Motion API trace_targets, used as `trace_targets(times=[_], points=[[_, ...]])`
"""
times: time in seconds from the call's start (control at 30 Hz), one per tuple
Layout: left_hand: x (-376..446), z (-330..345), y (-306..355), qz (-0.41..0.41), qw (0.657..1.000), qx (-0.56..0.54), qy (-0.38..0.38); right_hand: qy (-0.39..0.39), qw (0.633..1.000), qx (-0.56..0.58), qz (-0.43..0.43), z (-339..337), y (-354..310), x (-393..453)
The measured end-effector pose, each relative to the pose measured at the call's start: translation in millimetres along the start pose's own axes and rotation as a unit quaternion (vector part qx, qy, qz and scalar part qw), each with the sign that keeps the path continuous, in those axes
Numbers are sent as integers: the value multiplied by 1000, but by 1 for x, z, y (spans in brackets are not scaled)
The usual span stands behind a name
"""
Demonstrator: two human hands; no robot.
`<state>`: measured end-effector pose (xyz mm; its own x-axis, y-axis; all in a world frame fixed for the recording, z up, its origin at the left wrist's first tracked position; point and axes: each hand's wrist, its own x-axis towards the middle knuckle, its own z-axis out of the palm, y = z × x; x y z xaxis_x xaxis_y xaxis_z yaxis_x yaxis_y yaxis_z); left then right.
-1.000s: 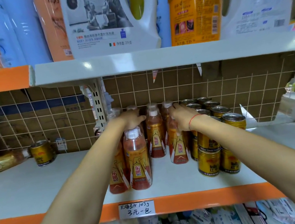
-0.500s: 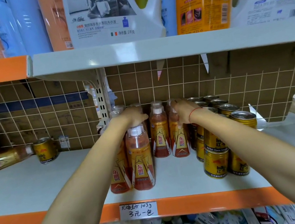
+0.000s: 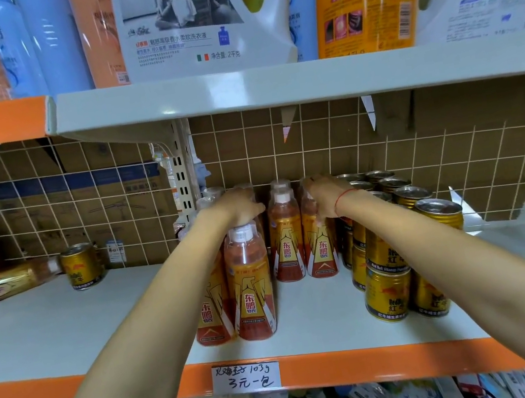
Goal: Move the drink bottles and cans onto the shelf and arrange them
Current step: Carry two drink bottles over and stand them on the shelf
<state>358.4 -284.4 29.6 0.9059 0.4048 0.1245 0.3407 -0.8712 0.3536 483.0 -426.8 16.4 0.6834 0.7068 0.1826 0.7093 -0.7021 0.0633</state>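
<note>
On the white shelf (image 3: 66,322), both hands stay among the orange plastic bottles (image 3: 249,281) as before, left hand (image 3: 241,206) curled over a back cap, right hand (image 3: 325,197) gripping another bottle beside the stacked gold cans (image 3: 388,292), with bare shelf open leftward

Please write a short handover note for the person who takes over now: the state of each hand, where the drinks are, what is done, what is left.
Left hand: rests on the bottle tops in the left rows, fingers curled; grip unclear.
Right hand: curled round a bottle in the right rows.
Orange bottles: upright in rows mid-shelf.
Gold cans: stacked two high to the bottles' right.
Done: most drinks are shelved.
Left: squaring the back rows; a lone can and a lying bottle sit far left, probably to join the rows.
</note>
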Motion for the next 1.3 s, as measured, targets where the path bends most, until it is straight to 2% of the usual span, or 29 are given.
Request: trace_targets(times=[0.27, 0.53, 0.73, 0.9, 1.17, 1.3], points=[[2, 1, 0, 0, 1000, 12, -8, -1, 1000, 15, 9, -1, 2, 0], [3, 2, -2, 2, 1000, 19, -15, -9, 999, -29, -11, 2, 1, -3], [-3, -1, -1, 10, 1000, 24, 5, -8, 1000, -5, 0, -6, 1, -11], [-12, -3, -6, 15, 1000, -8, 20, 27, 1000, -6, -11, -6, 3, -26], [-45, -9, -5, 49, 997, 16, 57, 70, 997, 31, -12, -15, -13, -58], [-67, -14, -10, 64, 995, 52, 52, 79, 996, 46, -24, -25, -27, -78]])
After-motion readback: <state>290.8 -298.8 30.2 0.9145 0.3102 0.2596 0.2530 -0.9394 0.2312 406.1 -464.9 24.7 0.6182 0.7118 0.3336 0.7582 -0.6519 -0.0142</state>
